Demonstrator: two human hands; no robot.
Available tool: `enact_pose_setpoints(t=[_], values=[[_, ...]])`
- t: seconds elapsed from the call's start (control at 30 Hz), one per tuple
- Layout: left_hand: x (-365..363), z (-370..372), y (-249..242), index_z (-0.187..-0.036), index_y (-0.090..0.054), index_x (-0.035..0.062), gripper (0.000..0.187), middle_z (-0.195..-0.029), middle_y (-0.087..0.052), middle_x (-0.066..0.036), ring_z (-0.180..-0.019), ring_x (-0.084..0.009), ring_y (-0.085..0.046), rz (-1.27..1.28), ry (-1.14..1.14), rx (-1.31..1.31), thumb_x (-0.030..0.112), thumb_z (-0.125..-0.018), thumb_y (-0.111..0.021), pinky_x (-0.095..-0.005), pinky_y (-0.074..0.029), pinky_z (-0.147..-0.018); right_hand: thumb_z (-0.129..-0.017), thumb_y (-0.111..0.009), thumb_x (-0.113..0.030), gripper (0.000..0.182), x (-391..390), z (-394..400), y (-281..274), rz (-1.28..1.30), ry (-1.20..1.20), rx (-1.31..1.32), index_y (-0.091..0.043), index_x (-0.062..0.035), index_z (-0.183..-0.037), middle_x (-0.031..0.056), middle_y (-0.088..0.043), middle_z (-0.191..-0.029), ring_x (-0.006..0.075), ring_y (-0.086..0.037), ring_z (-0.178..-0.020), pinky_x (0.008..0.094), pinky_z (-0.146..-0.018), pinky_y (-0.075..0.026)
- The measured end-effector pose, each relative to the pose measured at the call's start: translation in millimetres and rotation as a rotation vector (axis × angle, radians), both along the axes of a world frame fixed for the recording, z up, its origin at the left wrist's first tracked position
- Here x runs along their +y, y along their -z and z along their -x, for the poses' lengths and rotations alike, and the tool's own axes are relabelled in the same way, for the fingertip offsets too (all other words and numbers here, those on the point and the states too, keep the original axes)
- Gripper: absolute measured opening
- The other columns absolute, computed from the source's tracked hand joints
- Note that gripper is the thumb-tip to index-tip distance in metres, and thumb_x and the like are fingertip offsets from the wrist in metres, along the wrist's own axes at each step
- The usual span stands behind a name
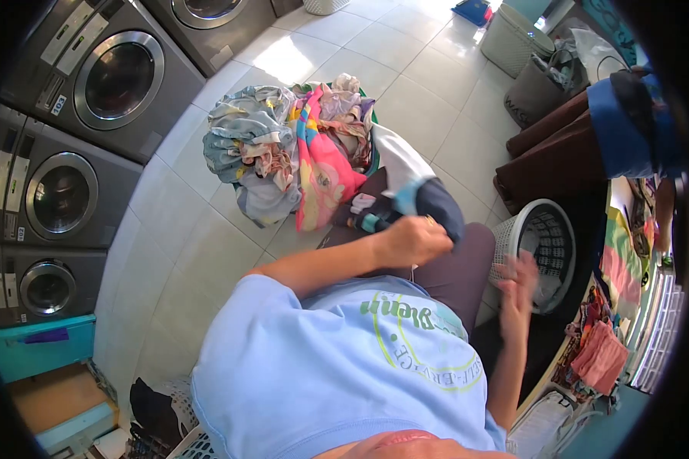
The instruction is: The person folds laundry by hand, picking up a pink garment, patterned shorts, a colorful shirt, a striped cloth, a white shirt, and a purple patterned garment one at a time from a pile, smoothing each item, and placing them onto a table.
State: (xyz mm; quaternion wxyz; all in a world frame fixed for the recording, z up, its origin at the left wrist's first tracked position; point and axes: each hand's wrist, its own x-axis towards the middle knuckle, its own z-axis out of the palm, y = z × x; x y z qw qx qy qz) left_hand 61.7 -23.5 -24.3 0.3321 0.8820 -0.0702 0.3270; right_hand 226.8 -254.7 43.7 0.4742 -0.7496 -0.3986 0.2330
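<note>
My left hand [417, 241] is closed on a garment [440, 206] with white, light blue and navy parts, over my lap. Its exact kind does not show. Small dark and light laundry pieces [364, 210] lie by my knee, beside that hand. My right hand [519, 281] is blurred, its fingers stretched out with nothing seen in them. It is beside a white laundry basket [505, 245] that has some pale cloth inside. Ahead of my knees, a large heap of laundry [256, 130] with a bright pink printed cloth [325, 172] rises over a green basket [373, 138].
Front-loading machines [119, 80] line the left side. A person in dark trousers [551, 157] stands at the right, near a grey laundry bag [532, 92] and a lidded hamper [513, 38]. Folded clothes [601, 356] lie at the right edge. Another basket [195, 444] is behind my left side.
</note>
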Motion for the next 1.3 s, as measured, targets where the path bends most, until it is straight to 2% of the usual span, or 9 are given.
enact_pose_setpoints(t=[0.13, 0.5, 0.63, 0.8, 0.87, 1.0, 1.2, 1.23, 1.3], values=[[-45, -9, -21, -0.079, -0.057, 0.0081, 0.011, -0.071, -0.048, -0.005, -0.064, -0.0228, -0.056, -0.097, 0.319, -0.068, 0.016, -0.078, -0.065, -0.0361, -0.047, -0.059, -0.094, -0.054, -0.034, 0.032, 40, 16, 65, 0.135, -0.048, 1.535, -0.057, -0.0067, -0.112, 0.0069, -0.063, -0.101, 0.0185, -0.062, -0.089, 0.0317, -0.073, -0.052], [34, 9, 56, -0.120, -0.054, -0.0025, 0.064, -0.123, -0.052, -0.017, -0.116, -0.0308, -0.047, 0.131, -0.406, 0.265, 0.053, -0.088, -0.056, -0.0422, -0.035, -0.100, -0.091, -0.061, -0.033, 0.047, 60, 28, -48, -0.273, 0.232, 1.008, -0.048, -0.0090, -0.130, 0.0087, -0.055, -0.124, 0.0244, -0.055, -0.111, 0.0398, -0.091, -0.049], [14, 14, -13, -0.120, -0.056, -0.0028, 0.065, -0.107, -0.063, -0.015, -0.103, -0.0179, -0.056, 0.864, 0.196, 0.972, 0.053, -0.088, -0.057, -0.0300, -0.043, -0.091, -0.091, -0.055, -0.045, 0.053, 57, 0, -76, -0.335, 0.123, 1.040, -0.052, -0.0047, -0.126, 0.0097, -0.060, -0.120, 0.0226, -0.060, -0.106, 0.0362, -0.093, -0.048], [22, 22, -115, -0.105, -0.064, 0.0009, 0.047, -0.094, -0.065, -0.005, -0.087, -0.0126, -0.061, 0.743, 0.064, 0.593, 0.045, -0.089, -0.061, -0.0241, -0.048, -0.078, -0.091, -0.047, -0.056, 0.065, 44, -36, -121, -0.456, -0.073, 0.908, -0.052, -0.0024, -0.127, 0.0122, -0.060, -0.121, 0.0228, -0.060, -0.109, 0.0371, -0.094, -0.048], [40, 21, -161, -0.104, -0.065, 0.0040, 0.038, -0.093, -0.066, -0.003, -0.085, -0.0095, -0.061, 1.244, -0.014, 0.153, 0.039, -0.091, -0.060, -0.0219, -0.048, -0.077, -0.091, -0.047, -0.055, 0.063, 38, -48, -145, -0.521, -0.043, 0.704, -0.052, -0.0020, -0.125, 0.0135, -0.060, -0.121, 0.0231, -0.061, -0.107, 0.0372, -0.093, -0.049], [76, 28, -213, -0.111, -0.064, 0.0034, 0.038, -0.094, -0.066, -0.001, -0.083, -0.0065, -0.061, 0.887, 0.051, -0.201, 0.036, -0.093, -0.059, -0.0219, -0.050, -0.072, -0.094, -0.045, -0.050, 0.057, 17, -82, -184, -0.561, -0.036, 0.671, -0.054, -0.0009, -0.121, 0.0136, -0.061, -0.119, 0.0246, -0.063, -0.103, 0.0379, -0.090, -0.051], [96, 32, -260, -0.103, -0.065, 0.0019, 0.033, -0.083, -0.067, -0.003, -0.070, -0.0092, -0.063, 0.857, 0.069, -0.003, 0.033, -0.093, -0.059, -0.0216, -0.052, -0.063, -0.096, -0.046, -0.041, 0.053, 18, -148, -193, -0.983, -0.247, 0.712, -0.049, 0.0037, -0.125, 0.0136, -0.061, -0.118, 0.0246, -0.059, -0.110, 0.0387, -0.097, -0.047], [96, 27, -263, -0.102, -0.065, 0.0017, 0.032, -0.083, -0.067, -0.004, -0.069, -0.0104, -0.064, 0.935, 0.060, -0.038, 0.031, -0.093, -0.059, -0.0226, -0.053, -0.063, -0.095, -0.048, -0.041, 0.053, 40, -105, -195, -0.876, -0.940, 0.705, -0.048, 0.0002, -0.128, 0.0107, -0.059, -0.118, 0.0241, -0.055, -0.114, 0.0440, -0.098, -0.045], [104, 20, -267, -0.101, -0.065, 0.0013, 0.028, -0.087, -0.067, -0.007, -0.071, -0.0142, -0.065, 1.067, 0.126, -0.051, 0.027, -0.094, -0.056, -0.0271, -0.056, -0.065, -0.092, -0.056, -0.036, 0.042, 61, -85, -150, -0.631, -0.587, 0.585, -0.052, -0.0023, -0.117, 0.0096, -0.060, -0.111, 0.0238, -0.057, -0.105, 0.0481, -0.092, -0.045]])
